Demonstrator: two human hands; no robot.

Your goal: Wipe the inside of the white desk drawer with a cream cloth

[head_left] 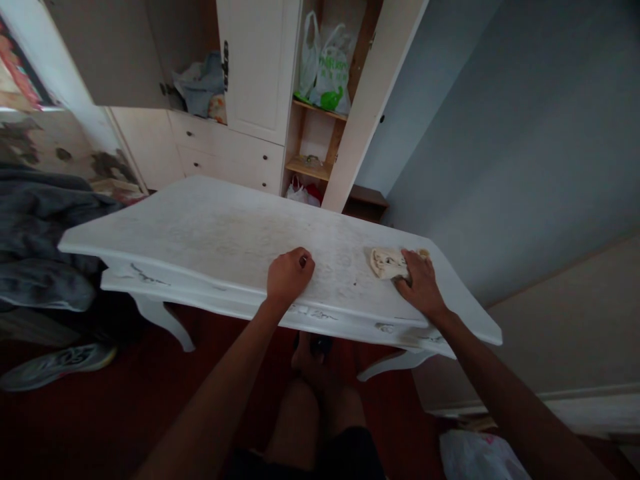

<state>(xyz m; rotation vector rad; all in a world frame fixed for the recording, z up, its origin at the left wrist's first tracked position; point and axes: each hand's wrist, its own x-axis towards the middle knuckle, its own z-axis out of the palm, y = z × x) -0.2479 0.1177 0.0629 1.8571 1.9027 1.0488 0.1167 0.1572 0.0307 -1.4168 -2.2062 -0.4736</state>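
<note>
Right hand (423,283) on folded cloth (386,263), right part of white table (240,223)

Grey-blue wall (540,147) rises along the right. White cabinet (255,73) stands across the far side, some doors open; plastic bags (330,77) sit on a shelf behind one, folded fabrics (200,83) inside the section left of it. The white table spans the middle, between you and the cabinet, over a dark red floor (393,420). Its top shows grey-brown smudges, heaviest at centre and left; curved legs, raised ornament along the near edge. Heap of dark grey cloth (45,240) off the table's left end, a shoe (60,367) on the near side below it. Pale plastic bag (477,457) near right, by your forearm.

Your left hand (290,273) is at the table's near edge, about mid-length, fingers curled into a loose fist; cannot tell whether anything is inside. Your right hand has the cream cloth by its right end, fingers over the far side, thumb apart on the near side. Cloth lies on the tabletop. Small yellowish round item (425,253) just beyond those fingers. Dark speck (355,285) left of the cloth, nearer you.
</note>
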